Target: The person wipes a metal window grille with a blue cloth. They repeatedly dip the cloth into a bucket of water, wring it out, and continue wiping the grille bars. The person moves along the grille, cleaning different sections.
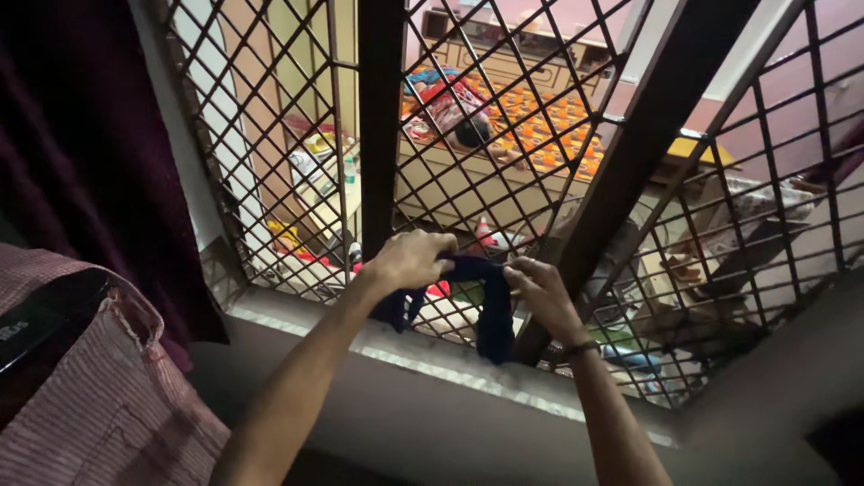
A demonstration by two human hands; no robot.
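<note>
A: Two hands on one item. Left hand (409, 259) and right hand (538, 290) both hold a dark blue cloth (490, 310) at the window grille (504, 162).

B: Grip?

A: Left fingers curled tight over its top edge. Right fingers pinched on the same edge, just to the right. Cloth hangs down between them, over the near sill (450, 360).

B: Surroundings?

A: Dark curtain (81, 153) far left. Striped pink fabric (108, 396) near left. Orange patterned bed (531, 108) beyond the grille, far side.
</note>
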